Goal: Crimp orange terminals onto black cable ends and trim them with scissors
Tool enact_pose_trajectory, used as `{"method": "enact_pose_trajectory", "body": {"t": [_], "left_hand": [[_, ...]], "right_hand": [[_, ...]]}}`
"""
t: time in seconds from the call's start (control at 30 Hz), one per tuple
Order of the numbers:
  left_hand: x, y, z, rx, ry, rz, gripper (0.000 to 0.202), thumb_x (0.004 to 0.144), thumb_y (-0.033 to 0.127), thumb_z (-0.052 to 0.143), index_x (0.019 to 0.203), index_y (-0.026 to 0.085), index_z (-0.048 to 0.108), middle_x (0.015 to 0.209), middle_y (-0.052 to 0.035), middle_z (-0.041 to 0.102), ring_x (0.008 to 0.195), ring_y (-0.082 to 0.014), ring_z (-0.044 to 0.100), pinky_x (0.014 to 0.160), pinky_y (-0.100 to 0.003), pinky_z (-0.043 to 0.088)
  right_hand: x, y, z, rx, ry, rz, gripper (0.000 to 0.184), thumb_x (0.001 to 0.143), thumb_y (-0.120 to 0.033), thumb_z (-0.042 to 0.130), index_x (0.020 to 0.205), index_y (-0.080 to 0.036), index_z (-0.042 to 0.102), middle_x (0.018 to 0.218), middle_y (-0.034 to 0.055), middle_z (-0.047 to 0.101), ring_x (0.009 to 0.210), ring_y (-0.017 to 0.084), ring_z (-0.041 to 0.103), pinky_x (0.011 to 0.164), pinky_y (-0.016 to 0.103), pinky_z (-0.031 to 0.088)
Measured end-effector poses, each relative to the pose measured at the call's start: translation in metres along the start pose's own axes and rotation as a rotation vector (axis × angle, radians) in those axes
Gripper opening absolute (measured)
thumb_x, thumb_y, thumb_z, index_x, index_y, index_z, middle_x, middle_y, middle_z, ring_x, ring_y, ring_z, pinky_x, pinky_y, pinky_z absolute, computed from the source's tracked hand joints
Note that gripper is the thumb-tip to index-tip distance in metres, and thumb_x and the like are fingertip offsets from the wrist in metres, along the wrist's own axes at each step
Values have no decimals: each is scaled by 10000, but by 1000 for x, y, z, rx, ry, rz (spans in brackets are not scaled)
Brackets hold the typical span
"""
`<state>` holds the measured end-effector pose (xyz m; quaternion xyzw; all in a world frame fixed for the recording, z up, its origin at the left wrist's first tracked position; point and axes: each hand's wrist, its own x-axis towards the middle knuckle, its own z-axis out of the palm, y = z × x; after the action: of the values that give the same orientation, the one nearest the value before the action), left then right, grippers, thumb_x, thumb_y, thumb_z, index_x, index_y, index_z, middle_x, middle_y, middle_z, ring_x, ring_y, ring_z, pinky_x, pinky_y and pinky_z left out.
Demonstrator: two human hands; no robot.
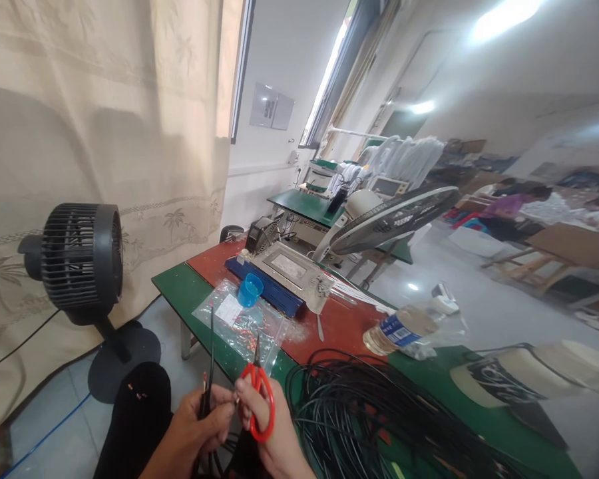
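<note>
My left hand [202,426] is closed around a black cable [212,352] that sticks up above the fingers, a stripped end with reddish wires showing beside it. My right hand [274,426] has a pair of red-handled scissors [263,406] in its grip, blades pointing up and away. The thumb and fingertips of the two hands meet near the cable's end; what lies between them is too small to make out. To the right of my hands, a large coil of black cable [349,406] covers the table's near part.
On the green and red table [174,283] lie a plastic bag [274,326] with small orange bits, a blue cup [250,290] and a grey machine [289,266]. A bottle [399,329] and a white jug [519,372] stand rightward. A black fan [82,259] is at left; people sit far right.
</note>
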<state>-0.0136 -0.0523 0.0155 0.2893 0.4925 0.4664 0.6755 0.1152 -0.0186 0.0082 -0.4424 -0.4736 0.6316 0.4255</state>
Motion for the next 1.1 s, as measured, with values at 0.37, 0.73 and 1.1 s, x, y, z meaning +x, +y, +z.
{"method": "enact_pose_trajectory", "body": {"t": [0.37, 0.73, 1.1], "left_hand": [[18, 20, 14, -61, 221, 77, 324, 605, 400, 734, 784, 134, 686, 428, 61, 417, 399, -39, 259, 401, -207, 136], [44, 10, 25, 70, 232, 110, 444, 482, 477, 785, 729, 116, 709, 418, 50, 446, 412, -49, 339, 407, -190, 216], [56, 0, 27, 47, 164, 146, 471, 478, 505, 778, 749, 126, 712, 422, 27, 491, 314, -17, 292, 347, -195, 133]], "right_hand": [[-11, -7, -39, -641, -158, -163, 112, 739, -282, 595, 770, -183, 551, 754, -11, 505, 697, 136, 445, 628, 218, 327], [-6, -9, -50, -736, -135, -133, 351, 821, -343, 521, 568, -178, 343, 586, -49, 372, 558, 85, 327, 505, 209, 212], [7, 5, -51, -222, -20, -12, 464, 756, -565, 561, 549, -169, 433, 436, -76, 318, 384, 43, 275, 378, 180, 180]]}}
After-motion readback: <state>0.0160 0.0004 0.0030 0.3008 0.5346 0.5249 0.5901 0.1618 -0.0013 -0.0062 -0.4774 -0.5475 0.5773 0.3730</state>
